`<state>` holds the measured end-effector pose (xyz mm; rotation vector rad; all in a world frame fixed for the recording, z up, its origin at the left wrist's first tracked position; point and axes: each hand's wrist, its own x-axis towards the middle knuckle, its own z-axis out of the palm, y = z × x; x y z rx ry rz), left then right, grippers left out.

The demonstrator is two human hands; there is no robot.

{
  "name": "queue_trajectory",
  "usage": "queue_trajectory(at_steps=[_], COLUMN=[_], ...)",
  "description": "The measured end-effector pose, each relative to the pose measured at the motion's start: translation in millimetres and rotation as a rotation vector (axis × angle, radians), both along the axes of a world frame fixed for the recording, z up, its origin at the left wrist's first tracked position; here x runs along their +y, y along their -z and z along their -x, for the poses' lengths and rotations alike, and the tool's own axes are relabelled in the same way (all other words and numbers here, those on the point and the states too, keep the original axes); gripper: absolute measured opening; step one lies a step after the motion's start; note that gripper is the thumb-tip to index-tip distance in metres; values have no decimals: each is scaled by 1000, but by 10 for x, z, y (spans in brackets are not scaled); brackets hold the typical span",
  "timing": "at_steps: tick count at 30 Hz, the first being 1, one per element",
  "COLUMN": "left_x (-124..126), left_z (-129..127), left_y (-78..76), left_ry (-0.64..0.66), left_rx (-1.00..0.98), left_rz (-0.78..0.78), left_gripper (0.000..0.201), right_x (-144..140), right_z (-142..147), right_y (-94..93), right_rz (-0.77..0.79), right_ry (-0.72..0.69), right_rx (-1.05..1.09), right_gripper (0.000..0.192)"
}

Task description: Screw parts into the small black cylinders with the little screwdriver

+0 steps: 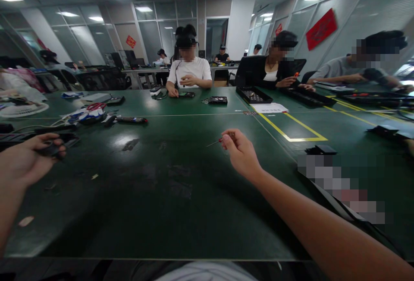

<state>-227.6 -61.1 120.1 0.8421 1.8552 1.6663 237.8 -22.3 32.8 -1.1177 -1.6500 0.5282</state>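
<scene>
A small red-handled screwdriver (217, 141) is pinched in the grip of the right hand (241, 153) above the green table (181, 212), its thin tip pointed left. A small black object (51, 149) (too dark to identify) is clasped in the left hand (24, 160) at the table's left edge. Red-handled scissors (96, 106), cables and a black tray (254, 95) are seen farther off, where other people are seated.

The surface (181, 112) before me is dark green, crossed by yellow tape lines (293, 130) and a thin white line. My right hand (241, 153) pinches a screwdriver (220, 140) with a red grip (silver shaft); my left hand (24, 160) grips a black device (53, 147).
</scene>
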Motion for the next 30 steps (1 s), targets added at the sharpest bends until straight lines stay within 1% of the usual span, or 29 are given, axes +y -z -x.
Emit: queue_trajectory(at_steps=[2,4,6,8,10,12,14,16,19,22,24,26,27,30], left_x=[125,238,341,431,502,551,572,565,517,464,444,441,444,457], left_z=[-199,-486,-820,-1166,-1505,-1829,-2118,-2341,-2506,-2496,-2450,-2409,-2395,-2372], left_y=[42,89,156,249,364,494,625,741,854,916,960,1013,1038,1082], left_ry=[93,193,321,482,594,720,772,799,867,968,996,974,952,885], left_rx=[-120,-150,-149,-147,-154,-150,-121,-108,-8,205,335,434,470,483], left_rz=[-10,-38,-62,-87,-111,-103,-115,-151,-210,-182,-129,-84,-70,-62], left_gripper=[22,24,26,29,30,29,27,23,20,22,34,46,46,32], right_x=[-2,-11,-25,-42,-58,-71,-81,-89,-105,-124,-136,-148,-153,-173], right_z=[-1,0,5,15,25,33,38,40,41,40,41,45,48,57], right_y=[13,17,10,-8,-31,-53,-71,-82,-92,-97,-100,-103,-105,-117], right_rz=[15,27,31,35,46,59,68,71,61,44,36,36,33,8], right_ry=[-5,-9,-10,-3,-1,-14,-26,-25,-2,-3,-19,-15,-14,-16], right_rx=[-15,-39,-67,-94,-122,-154,-181,-198,-205,-206,-208,-212,-215,-219], right_gripper=[22,21,21,20,20,20,21,24,28,30,31,31,31,27])
